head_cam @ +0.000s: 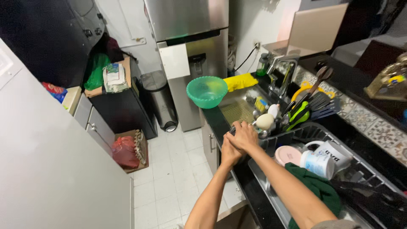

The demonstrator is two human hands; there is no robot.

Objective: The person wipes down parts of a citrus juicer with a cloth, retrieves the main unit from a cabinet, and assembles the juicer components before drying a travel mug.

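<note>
Together, both hands [239, 140], fingers curled perhaps round something hidden, beside white labelled mug [324, 160].

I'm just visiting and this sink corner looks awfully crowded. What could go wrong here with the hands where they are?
The green bowl sits at the counter's edge above the floor; a bump might tip it off. Both hands, left hand and right hand, work pressed together right beside the packed utensil holder, so an elbow or wrist could knock the utensils. The white mugs lie loosely in the dish rack near the right forearm and might roll or clink.
</note>
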